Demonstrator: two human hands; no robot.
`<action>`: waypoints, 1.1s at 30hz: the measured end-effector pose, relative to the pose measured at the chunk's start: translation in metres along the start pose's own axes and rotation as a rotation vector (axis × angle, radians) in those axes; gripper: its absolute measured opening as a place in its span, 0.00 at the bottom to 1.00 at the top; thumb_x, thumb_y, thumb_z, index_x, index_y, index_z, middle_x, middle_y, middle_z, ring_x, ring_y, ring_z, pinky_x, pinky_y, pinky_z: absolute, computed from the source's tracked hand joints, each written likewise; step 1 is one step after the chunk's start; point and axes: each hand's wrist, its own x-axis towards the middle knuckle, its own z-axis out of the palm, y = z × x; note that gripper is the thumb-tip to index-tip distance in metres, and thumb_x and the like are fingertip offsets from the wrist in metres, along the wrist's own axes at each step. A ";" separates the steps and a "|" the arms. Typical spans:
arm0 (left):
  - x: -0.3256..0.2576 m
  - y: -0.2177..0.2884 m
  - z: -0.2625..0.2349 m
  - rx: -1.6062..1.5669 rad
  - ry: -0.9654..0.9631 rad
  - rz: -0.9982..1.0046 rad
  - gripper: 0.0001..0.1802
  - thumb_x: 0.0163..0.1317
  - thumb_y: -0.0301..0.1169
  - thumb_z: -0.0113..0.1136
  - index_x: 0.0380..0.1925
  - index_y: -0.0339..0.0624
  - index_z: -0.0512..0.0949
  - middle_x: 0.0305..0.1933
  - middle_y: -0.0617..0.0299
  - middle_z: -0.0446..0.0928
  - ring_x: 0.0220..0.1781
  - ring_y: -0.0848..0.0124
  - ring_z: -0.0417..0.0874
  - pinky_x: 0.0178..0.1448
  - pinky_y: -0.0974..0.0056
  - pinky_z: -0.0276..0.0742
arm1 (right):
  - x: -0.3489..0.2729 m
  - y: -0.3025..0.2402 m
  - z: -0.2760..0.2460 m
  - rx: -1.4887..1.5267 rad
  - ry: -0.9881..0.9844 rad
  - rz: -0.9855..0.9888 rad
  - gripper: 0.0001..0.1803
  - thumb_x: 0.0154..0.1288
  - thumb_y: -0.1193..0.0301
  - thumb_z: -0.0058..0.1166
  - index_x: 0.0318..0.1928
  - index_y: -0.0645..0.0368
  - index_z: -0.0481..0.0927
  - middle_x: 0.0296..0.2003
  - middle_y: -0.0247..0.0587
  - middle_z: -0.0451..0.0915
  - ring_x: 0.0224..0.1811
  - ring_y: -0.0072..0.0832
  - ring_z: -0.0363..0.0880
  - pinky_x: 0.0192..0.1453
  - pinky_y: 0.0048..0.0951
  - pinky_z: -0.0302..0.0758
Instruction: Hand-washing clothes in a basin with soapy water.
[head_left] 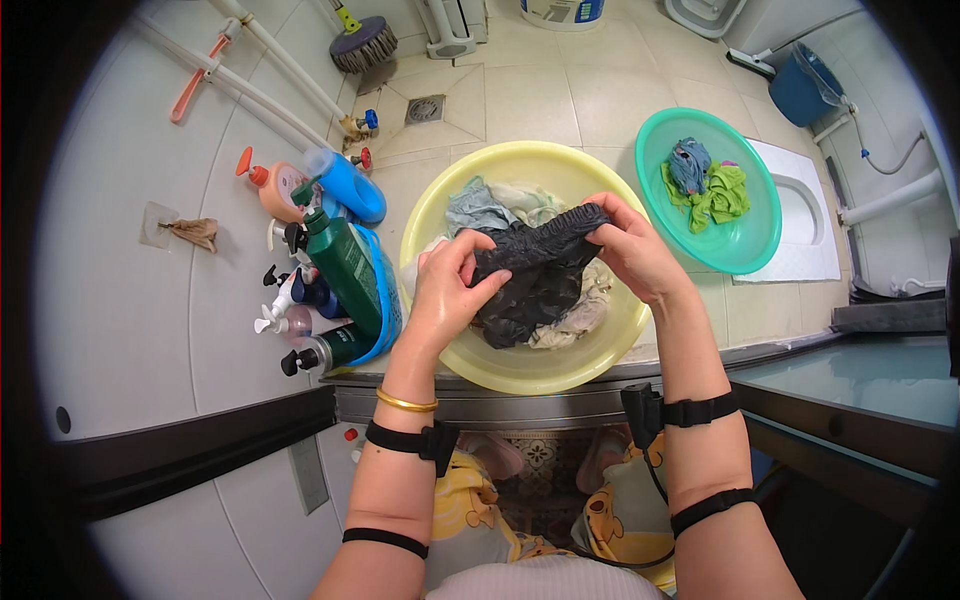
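The yellow basin (520,365) sat on the tiled floor and held the most: a heap of pale, wet-looking laundry (500,205) lying against its far wall. Directly above its middle hung the dark garment (530,275), stretched between both hands — its long axis ran from lower left up to upper right, with the loose bulk drooping down toward the basin's near rim. The left hand (448,290) was clamped on the garment's lower left end and the right hand (628,245) pinched its upper right end, so the cloth lay between them, neither hand clearly nearer.

Just right of the yellow basin, rims almost touching, stood a smaller teal basin (750,250) with a green cloth (718,198) and a blue-grey bundle (688,165) inside. Left of the yellow basin clustered several bottles — the tall green pump bottle (345,265) nearest its rim.
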 end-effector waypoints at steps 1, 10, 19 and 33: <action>0.000 0.002 0.001 0.038 -0.027 0.026 0.18 0.40 0.34 0.70 0.21 0.42 0.67 0.21 0.64 0.64 0.27 0.68 0.65 0.41 0.61 0.60 | -0.001 0.000 0.000 -0.002 0.003 0.000 0.11 0.60 0.79 0.45 0.44 0.58 0.71 0.39 0.31 0.75 0.45 0.19 0.71 0.54 0.24 0.66; -0.002 0.013 0.018 -0.489 -0.147 0.210 0.11 0.53 0.29 0.59 0.22 0.39 0.66 0.27 0.61 0.70 0.33 0.64 0.70 0.43 0.64 0.64 | 0.001 0.005 0.006 -0.433 0.093 -0.059 0.22 0.67 0.74 0.38 0.60 0.50 0.71 0.47 0.31 0.75 0.49 0.18 0.71 0.57 0.25 0.67; -0.009 0.011 -0.002 0.471 -0.146 0.221 0.14 0.47 0.37 0.66 0.33 0.45 0.79 0.34 0.61 0.73 0.43 0.62 0.71 0.49 0.58 0.61 | -0.017 -0.043 0.019 -0.158 0.100 -0.167 0.16 0.63 0.74 0.40 0.49 0.55 0.76 0.40 0.28 0.76 0.42 0.16 0.73 0.48 0.21 0.69; 0.002 -0.038 0.043 -0.830 0.073 -0.381 0.19 0.56 0.42 0.65 0.35 0.38 0.73 0.32 0.61 0.77 0.34 0.72 0.78 0.39 0.67 0.74 | -0.001 0.018 0.033 -0.053 0.284 0.038 0.19 0.52 0.75 0.44 0.47 0.54 0.72 0.38 0.34 0.72 0.42 0.24 0.70 0.47 0.25 0.69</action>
